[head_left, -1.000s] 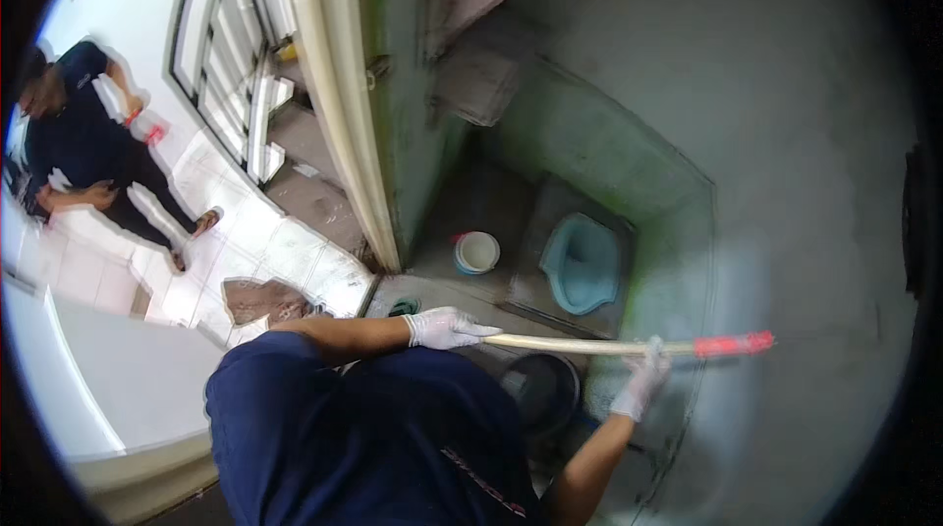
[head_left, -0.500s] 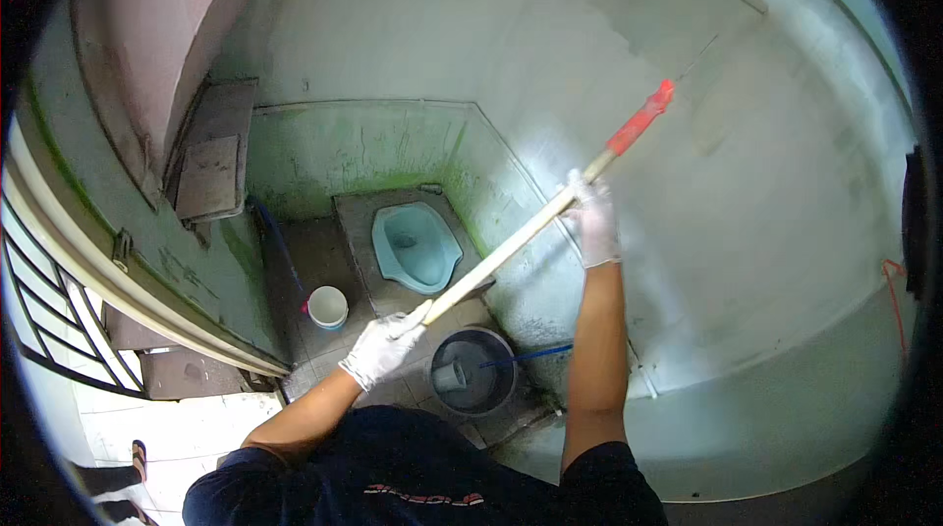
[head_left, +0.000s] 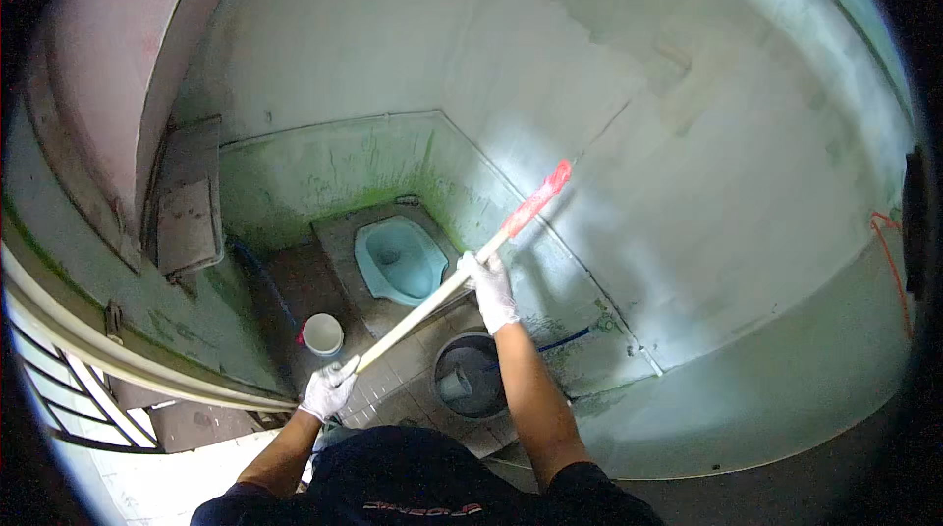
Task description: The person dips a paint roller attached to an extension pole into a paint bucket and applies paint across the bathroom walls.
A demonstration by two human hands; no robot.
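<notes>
A dim, stained washroom with grey-green walls and a tiled floor (head_left: 390,381).
Beyond and to the right of the right fingers (head_left: 470,265), a broad grey wall (head_left: 727,202) carries darker blotches, with a bright patch of light (head_left: 506,143) just past those fingertips; a lower wall band (head_left: 324,172), streaked green, runs beyond both hands' fingers. A pale blue squat toilet (head_left: 417,266) sits on a raised plinth (head_left: 339,251) beyond and left of the right fingers. Beyond and left of the left fingers (head_left: 344,369) are a worn ledge (head_left: 187,217) and, farther off, a pink wall (head_left: 108,45); left of them, dark gate bars (head_left: 98,444) stand beside brightly lit pale flooring (head_left: 187,477).
</notes>
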